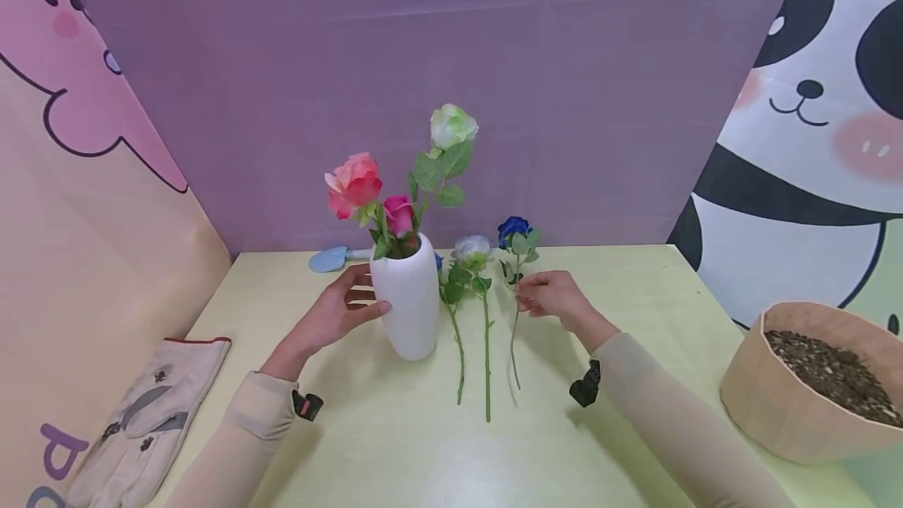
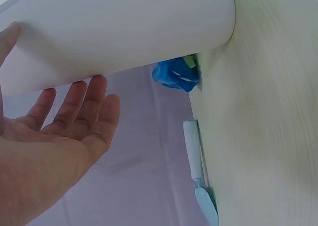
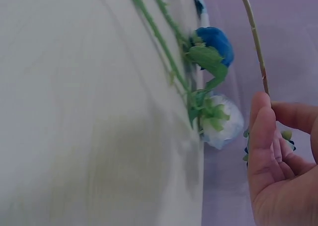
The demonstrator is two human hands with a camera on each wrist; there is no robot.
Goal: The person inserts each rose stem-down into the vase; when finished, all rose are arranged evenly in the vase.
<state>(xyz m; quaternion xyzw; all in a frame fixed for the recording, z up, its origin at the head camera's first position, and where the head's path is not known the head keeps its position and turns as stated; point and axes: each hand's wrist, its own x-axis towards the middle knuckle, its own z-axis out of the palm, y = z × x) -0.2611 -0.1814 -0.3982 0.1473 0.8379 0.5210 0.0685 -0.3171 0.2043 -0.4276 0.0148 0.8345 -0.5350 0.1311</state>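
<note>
A white vase holds a coral rose, a magenta rose and a pale green-white rose. My left hand grips its side, thumb on the front and fingertips against the far side. Between thumb and fingers, my right hand pinches the thin stem of a dark blue rose, raised off the table with its bloom up. To the left of that stem lie a pale white-lilac rose and another blue rose, whose bloom is mostly behind the vase in the head view.
A small light-blue trowel lies behind the vase near the table's back edge. Folded grey-white gloves are at the left edge. On the right stands a tan pot with dark soil. A purple backdrop rises behind the table.
</note>
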